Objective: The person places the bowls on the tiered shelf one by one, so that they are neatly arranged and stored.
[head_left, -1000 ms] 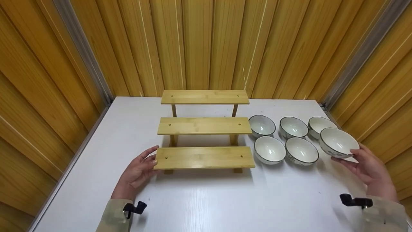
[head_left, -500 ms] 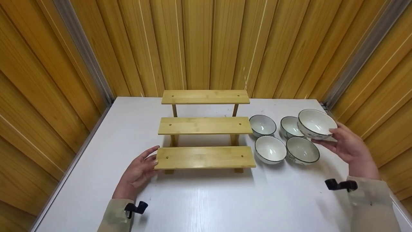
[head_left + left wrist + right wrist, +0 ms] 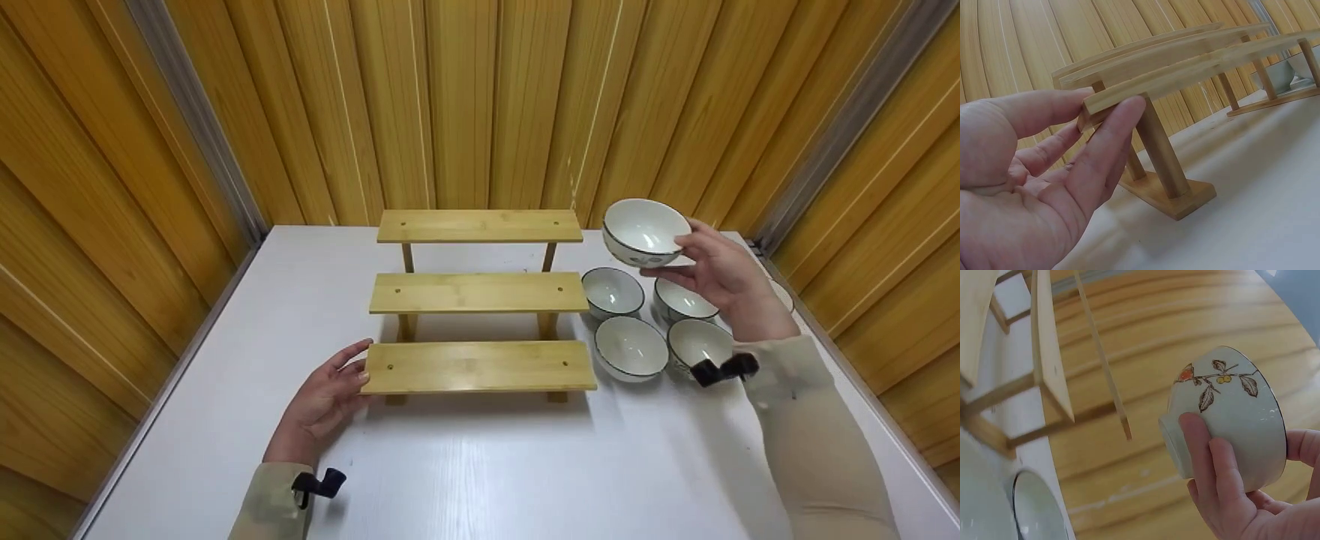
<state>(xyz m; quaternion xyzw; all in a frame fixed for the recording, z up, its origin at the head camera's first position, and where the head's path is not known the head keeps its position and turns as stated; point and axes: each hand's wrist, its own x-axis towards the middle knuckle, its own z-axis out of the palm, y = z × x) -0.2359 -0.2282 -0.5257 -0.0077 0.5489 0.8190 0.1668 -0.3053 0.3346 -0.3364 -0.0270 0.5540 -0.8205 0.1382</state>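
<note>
My right hand [image 3: 724,274] holds a white bowl [image 3: 643,229] with a dark rim in the air, right of the top board. In the right wrist view the thumb lies at the rim and the fingers press the underside of the bowl [image 3: 1230,416], which has a painted leaf-and-fruit sprig. A three-step wooden display stand [image 3: 480,367] stands mid-table. Its lowest board's left end is pinched between the thumb and fingers of my left hand [image 3: 326,397]. The left wrist view shows that hand [image 3: 1044,163] at the board's end [image 3: 1112,101], above a leg.
Several more bowls [image 3: 630,349] stand upright on the white table [image 3: 465,465] right of the stand. My right forearm partly covers the rightmost bowl [image 3: 782,295]. Wood-patterned walls [image 3: 457,105] close off the back and both sides.
My right hand has carried the bowl leftward, back and up, from the right side of the bowl group to beside the top board. The left hand and stand stay put.
</note>
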